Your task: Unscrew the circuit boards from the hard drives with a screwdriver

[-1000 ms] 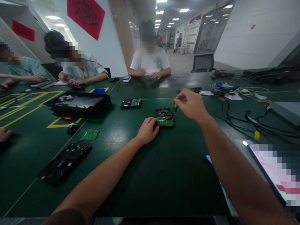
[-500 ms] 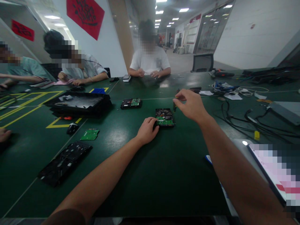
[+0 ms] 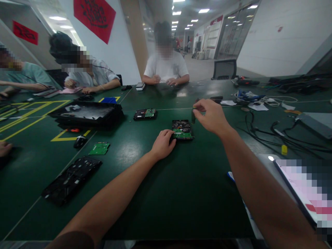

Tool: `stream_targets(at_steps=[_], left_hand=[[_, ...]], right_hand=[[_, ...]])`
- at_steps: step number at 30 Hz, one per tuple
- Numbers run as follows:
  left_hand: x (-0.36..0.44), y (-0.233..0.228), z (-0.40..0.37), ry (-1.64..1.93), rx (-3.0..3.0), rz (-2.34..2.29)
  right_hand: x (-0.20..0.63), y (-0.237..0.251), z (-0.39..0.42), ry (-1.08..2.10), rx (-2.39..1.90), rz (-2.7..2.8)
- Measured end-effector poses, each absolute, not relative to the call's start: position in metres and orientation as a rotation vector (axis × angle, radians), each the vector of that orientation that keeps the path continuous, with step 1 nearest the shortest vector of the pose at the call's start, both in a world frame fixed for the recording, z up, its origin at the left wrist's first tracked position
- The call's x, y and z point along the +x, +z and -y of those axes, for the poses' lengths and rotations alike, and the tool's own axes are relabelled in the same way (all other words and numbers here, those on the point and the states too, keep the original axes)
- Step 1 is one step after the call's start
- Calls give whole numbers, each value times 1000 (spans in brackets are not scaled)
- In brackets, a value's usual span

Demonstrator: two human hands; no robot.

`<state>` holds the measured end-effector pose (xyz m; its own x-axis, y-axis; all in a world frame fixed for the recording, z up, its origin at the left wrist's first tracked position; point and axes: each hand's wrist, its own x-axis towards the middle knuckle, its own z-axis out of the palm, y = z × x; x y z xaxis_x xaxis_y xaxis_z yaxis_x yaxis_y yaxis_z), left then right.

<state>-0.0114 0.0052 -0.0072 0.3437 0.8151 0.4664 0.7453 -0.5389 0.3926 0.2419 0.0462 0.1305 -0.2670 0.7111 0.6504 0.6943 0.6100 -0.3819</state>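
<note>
A black hard drive [image 3: 183, 130] lies circuit board up on the green table [image 3: 181, 193], a green board showing on its near side. My left hand [image 3: 163, 144] presses on the drive's near left corner. My right hand [image 3: 211, 116] hovers just right of the drive, its fingertips pinched on the top of a small screwdriver [image 3: 193, 117] that stands upright at the drive's far right corner.
A second hard drive [image 3: 145, 114] lies further back. A black tray stack [image 3: 86, 116], a loose green circuit board [image 3: 99, 149] and a black panel [image 3: 71, 180] are on the left. Cables [image 3: 280, 133] sprawl on the right. Three people sit across the table.
My right hand has shifted slightly left with the screwdriver. My left hand and the drive have stayed put.
</note>
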Motion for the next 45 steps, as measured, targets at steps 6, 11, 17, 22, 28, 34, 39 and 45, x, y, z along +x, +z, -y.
stream_targets(at_steps=[6, 11, 17, 22, 28, 34, 39, 45], left_hand=[[-11, -9, -6, 961, 2484, -1457], [-12, -9, -6, 959, 2482, -1458], [-12, -10, -7, 953, 2473, -1461], [-11, -8, -6, 956, 2481, -1459], [-12, -6, -4, 954, 2479, -1457], [-12, -10, -7, 964, 2484, -1454], [-12, -11, -7, 972, 2487, -1447], [-12, -9, -6, 972, 2478, -1454]], right_hand=[[242, 130, -48, 52, -1161, 1951], [241, 131, -46, 52, -1095, 2001], [242, 131, -45, 63, -1157, 1936], [241, 131, -45, 80, -1090, 2008], [241, 132, -43, 82, -1128, 1970], [242, 130, -47, 78, -1084, 2023], [242, 131, -45, 75, -1104, 2013], [241, 133, -43, 88, -1111, 1999]])
